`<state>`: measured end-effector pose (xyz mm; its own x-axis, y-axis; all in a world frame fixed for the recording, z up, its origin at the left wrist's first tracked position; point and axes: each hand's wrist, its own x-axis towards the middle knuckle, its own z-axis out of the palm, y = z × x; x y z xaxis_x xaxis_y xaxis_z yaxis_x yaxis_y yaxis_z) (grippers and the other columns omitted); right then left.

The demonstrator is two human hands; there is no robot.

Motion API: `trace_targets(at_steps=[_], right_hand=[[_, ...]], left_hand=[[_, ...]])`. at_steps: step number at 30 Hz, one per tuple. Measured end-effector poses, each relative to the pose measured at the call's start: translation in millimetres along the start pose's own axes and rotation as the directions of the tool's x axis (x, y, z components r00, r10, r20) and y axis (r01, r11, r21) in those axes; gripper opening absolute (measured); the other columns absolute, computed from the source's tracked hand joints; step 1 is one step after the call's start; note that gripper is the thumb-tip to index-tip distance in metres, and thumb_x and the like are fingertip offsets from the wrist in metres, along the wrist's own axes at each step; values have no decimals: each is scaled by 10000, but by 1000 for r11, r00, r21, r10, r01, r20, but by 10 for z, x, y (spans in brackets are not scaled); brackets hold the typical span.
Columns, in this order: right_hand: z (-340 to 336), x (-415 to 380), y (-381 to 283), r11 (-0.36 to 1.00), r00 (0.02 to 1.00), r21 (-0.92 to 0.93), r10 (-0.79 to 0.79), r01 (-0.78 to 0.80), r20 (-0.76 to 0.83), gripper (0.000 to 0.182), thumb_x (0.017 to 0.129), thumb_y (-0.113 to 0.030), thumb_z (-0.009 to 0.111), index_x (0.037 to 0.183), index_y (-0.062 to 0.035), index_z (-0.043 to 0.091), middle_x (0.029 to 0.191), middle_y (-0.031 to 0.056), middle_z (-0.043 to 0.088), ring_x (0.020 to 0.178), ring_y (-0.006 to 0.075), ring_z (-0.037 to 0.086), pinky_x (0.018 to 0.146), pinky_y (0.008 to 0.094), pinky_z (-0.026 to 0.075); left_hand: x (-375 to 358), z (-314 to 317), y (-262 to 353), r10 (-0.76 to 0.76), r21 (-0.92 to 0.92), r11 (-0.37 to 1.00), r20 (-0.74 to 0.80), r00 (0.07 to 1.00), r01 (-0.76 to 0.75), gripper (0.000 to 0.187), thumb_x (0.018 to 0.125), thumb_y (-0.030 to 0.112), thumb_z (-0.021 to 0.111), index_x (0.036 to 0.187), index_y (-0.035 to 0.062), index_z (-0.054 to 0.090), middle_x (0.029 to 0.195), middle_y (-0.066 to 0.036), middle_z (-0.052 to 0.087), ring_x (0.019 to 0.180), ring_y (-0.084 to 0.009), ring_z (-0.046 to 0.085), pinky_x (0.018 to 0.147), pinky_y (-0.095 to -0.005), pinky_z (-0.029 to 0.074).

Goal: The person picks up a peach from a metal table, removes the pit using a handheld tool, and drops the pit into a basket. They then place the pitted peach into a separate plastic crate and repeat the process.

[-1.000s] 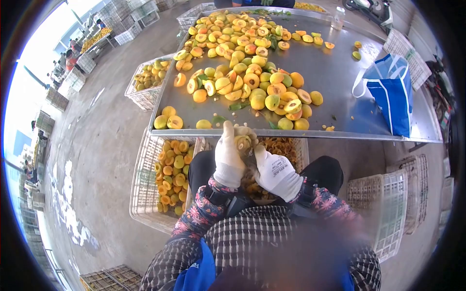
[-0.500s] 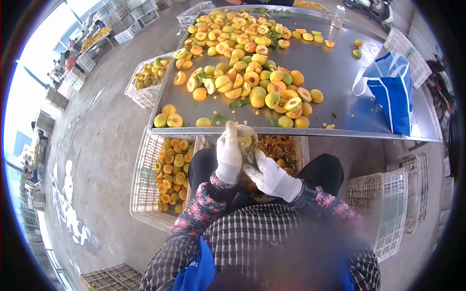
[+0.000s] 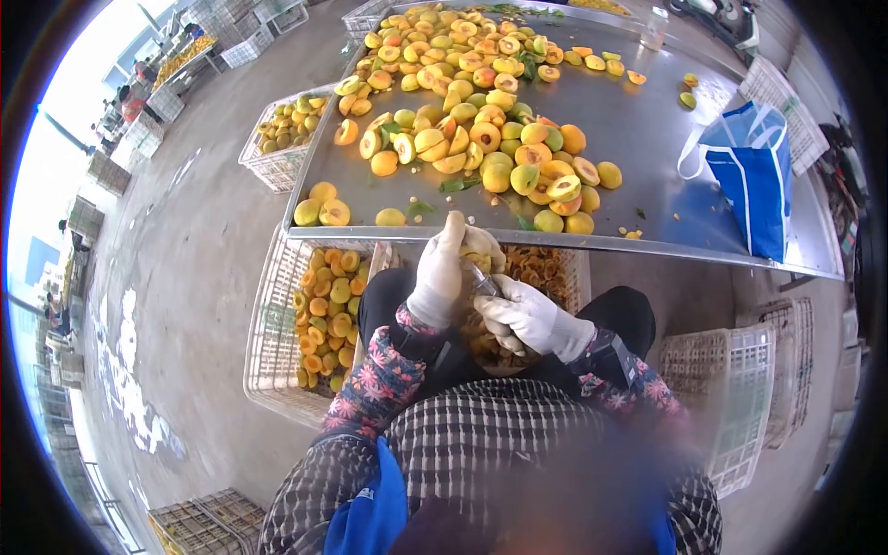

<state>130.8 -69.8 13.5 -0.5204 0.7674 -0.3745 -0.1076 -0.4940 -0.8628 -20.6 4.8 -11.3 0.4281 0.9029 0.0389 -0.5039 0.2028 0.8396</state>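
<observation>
My left hand (image 3: 438, 270), in a white glove, is closed around a yellow peach (image 3: 476, 258), mostly covered by the fingers. In my right hand (image 3: 536, 319), also gloved, is a small metal pitting tool (image 3: 485, 283), its tip against the fruit. Both hands meet just below the front edge of the metal table (image 3: 647, 242), above my lap. Beyond them, a heap of halved and whole peaches (image 3: 453, 148) covers part of the tabletop. Under the hands, a crate holds brownish cut fruit pieces (image 3: 539, 267).
To the left, a white plastic crate (image 3: 264, 347) holds peach halves, and another crate (image 3: 277, 171) stands beside the table. A blue-and-white bag (image 3: 751, 185) and a clear bottle (image 3: 654, 30) are on the table. Stacked crates (image 3: 717, 370) stand at the right.
My right hand has moved slightly right and turned, with the fingers curled more around the tool. My left hand has shifted up a little, and the view has tilted slightly.
</observation>
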Motion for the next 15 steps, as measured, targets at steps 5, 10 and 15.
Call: trace_targets(at_steps=[5, 10, 15], right_hand=[[19, 36, 111, 999, 998, -50, -14, 10, -69, 137, 1008, -225, 499, 1035, -93, 472, 648, -22, 451, 432, 72, 418, 381, 221, 343], [-160, -4, 166, 882, 994, 464, 46, -88, 101, 199, 1006, -273, 512, 1027, -76, 522, 615, -14, 424, 409, 97, 393, 364, 243, 300], [-312, -62, 360, 678, 947, 700, -20, -222, 320, 257, 1031, -303, 442, 1015, -69, 547, 577, -19, 401, 368, 99, 352, 341, 234, 280]], left_hand=[[26, 134, -58, -263, -162, 961, -281, 923, 225, 581, 956, 574, 488, 732, 45, 572, 729, -140, 607, 691, -263, 593, 655, -380, 486], [81, 120, -102, -353, -366, 887, -149, 924, 280, 547, 962, 549, 499, 767, 46, 584, 741, -102, 607, 699, -261, 607, 655, -361, 498], [47, 49, -192, -191, 115, 971, -158, 969, 210, 557, 984, 509, 482, 838, -5, 641, 777, -95, 639, 687, -212, 617, 661, -317, 505]])
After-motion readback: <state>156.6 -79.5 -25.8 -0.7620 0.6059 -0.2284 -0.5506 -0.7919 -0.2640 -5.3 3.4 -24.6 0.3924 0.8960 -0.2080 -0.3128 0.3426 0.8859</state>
